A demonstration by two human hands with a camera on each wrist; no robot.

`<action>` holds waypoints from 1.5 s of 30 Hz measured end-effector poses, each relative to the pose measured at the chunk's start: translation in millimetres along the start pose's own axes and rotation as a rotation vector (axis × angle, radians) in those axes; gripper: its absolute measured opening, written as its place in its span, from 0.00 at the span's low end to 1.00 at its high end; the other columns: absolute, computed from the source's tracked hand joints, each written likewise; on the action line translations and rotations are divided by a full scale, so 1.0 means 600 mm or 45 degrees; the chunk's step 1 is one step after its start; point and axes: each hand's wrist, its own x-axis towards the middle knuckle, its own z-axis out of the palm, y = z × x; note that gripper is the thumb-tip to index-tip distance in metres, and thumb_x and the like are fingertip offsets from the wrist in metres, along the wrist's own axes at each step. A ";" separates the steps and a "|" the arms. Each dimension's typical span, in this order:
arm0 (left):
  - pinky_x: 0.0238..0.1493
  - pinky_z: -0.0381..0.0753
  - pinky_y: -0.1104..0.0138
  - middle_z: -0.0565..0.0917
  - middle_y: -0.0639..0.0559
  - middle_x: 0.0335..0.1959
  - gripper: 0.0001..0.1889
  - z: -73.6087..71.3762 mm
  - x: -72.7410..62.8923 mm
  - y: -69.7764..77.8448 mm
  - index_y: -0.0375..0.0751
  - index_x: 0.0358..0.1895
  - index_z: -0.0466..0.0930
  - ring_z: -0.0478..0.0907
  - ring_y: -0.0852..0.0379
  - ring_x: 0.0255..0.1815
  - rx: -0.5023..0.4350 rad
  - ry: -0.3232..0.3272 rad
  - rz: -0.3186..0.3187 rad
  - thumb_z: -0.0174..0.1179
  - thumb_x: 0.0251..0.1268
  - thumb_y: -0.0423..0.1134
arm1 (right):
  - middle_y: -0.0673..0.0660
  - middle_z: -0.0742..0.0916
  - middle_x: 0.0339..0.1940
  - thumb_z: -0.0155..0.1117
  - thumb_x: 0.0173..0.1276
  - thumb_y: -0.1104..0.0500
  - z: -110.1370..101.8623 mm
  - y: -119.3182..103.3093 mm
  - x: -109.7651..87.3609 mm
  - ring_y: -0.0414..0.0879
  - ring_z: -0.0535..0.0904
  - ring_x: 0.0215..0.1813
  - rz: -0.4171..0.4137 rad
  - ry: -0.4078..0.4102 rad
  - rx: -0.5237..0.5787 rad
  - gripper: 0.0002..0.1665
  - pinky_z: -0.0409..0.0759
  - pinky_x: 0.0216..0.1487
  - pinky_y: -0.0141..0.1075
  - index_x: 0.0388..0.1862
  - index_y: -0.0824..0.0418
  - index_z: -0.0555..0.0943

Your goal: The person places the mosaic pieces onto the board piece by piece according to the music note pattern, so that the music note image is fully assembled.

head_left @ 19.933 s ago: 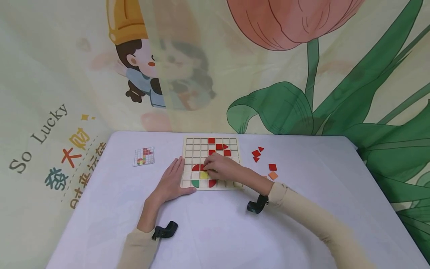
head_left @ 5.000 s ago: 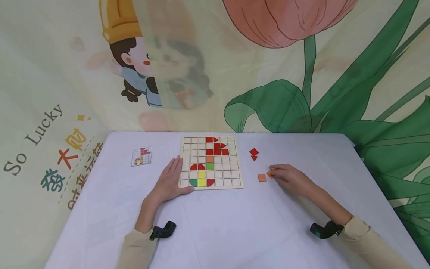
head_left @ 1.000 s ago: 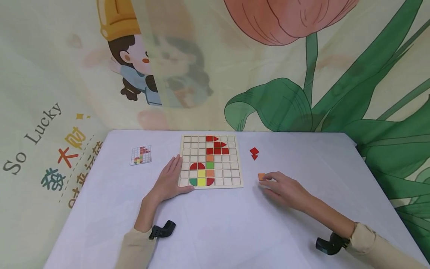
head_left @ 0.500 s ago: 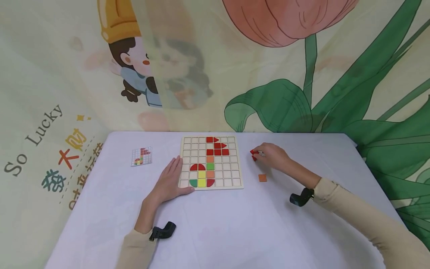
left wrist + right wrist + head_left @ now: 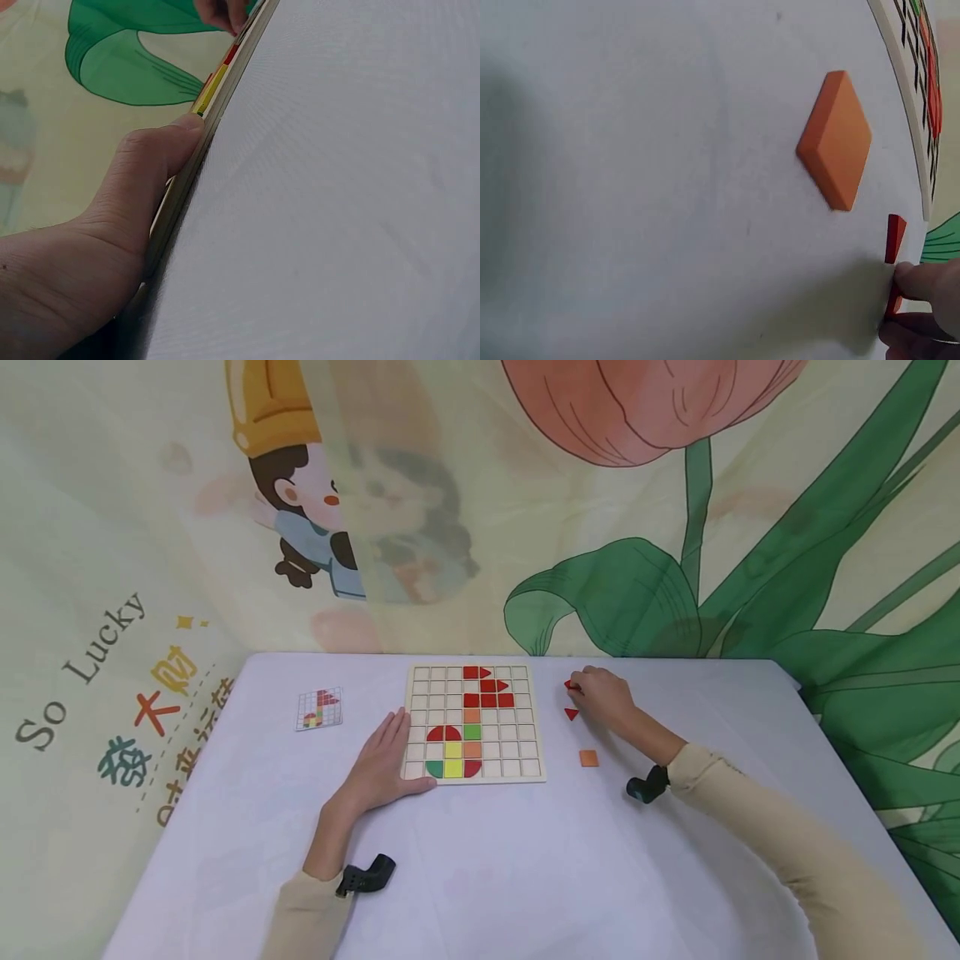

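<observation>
My left hand (image 5: pixel 378 762) rests at the left edge of a cream grid board (image 5: pixel 513 749), fingers straight and thumb along the near edge. In the left wrist view its thumb (image 5: pixel 139 176) presses against the board's side. Red, orange, yellow and green tiles sit in the grid. Right of the board, my right hand (image 5: pixel 602 697) pinches a red square tile (image 5: pixel 569 685), mostly hidden by the fingertips. A red triangle tile (image 5: pixel 572 714) lies just nearer on the cloth. Closer still is an orange square tile (image 5: pixel 589 758), large in the right wrist view.
A small printed grid card (image 5: pixel 319 709) with a coloured pattern lies left of the board. White cloth (image 5: pixel 480 868) covers the table. A printed curtain (image 5: pixel 420 627) hangs behind the table's far edge.
Tiles on the board have increased, lately by an orange square. My right hand went from the loose orange tile to the red ones, and the red square has shifted away from the triangle.
</observation>
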 end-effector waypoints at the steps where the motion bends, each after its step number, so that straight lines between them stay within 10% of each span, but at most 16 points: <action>1: 0.78 0.48 0.44 0.44 0.39 0.80 0.60 0.000 0.000 0.000 0.33 0.77 0.41 0.38 0.41 0.81 -0.004 0.000 -0.002 0.68 0.51 0.61 | 0.59 0.84 0.29 0.66 0.65 0.59 0.001 0.000 0.002 0.49 0.78 0.31 0.005 -0.004 0.010 0.08 0.82 0.30 0.38 0.38 0.63 0.84; 11: 0.78 0.47 0.45 0.44 0.40 0.80 0.60 0.001 0.000 -0.004 0.34 0.78 0.41 0.38 0.41 0.81 -0.011 0.007 -0.005 0.68 0.51 0.61 | 0.57 0.85 0.41 0.64 0.62 0.56 -0.006 -0.044 0.038 0.49 0.78 0.41 -0.039 -0.055 0.298 0.13 0.81 0.37 0.37 0.43 0.60 0.84; 25: 0.79 0.47 0.47 0.43 0.41 0.81 0.60 0.001 0.005 -0.001 0.35 0.78 0.39 0.37 0.42 0.82 0.002 -0.011 -0.004 0.67 0.52 0.63 | 0.57 0.84 0.47 0.63 0.67 0.61 -0.010 -0.163 0.112 0.47 0.79 0.47 -0.645 -0.167 0.171 0.13 0.83 0.50 0.33 0.48 0.61 0.86; 45: 0.79 0.48 0.46 0.44 0.40 0.80 0.60 0.000 0.000 -0.003 0.33 0.77 0.41 0.38 0.41 0.81 0.013 -0.005 -0.001 0.67 0.52 0.62 | 0.57 0.85 0.45 0.62 0.70 0.58 0.002 -0.197 0.136 0.47 0.76 0.45 -0.697 -0.287 0.058 0.12 0.81 0.49 0.33 0.48 0.60 0.87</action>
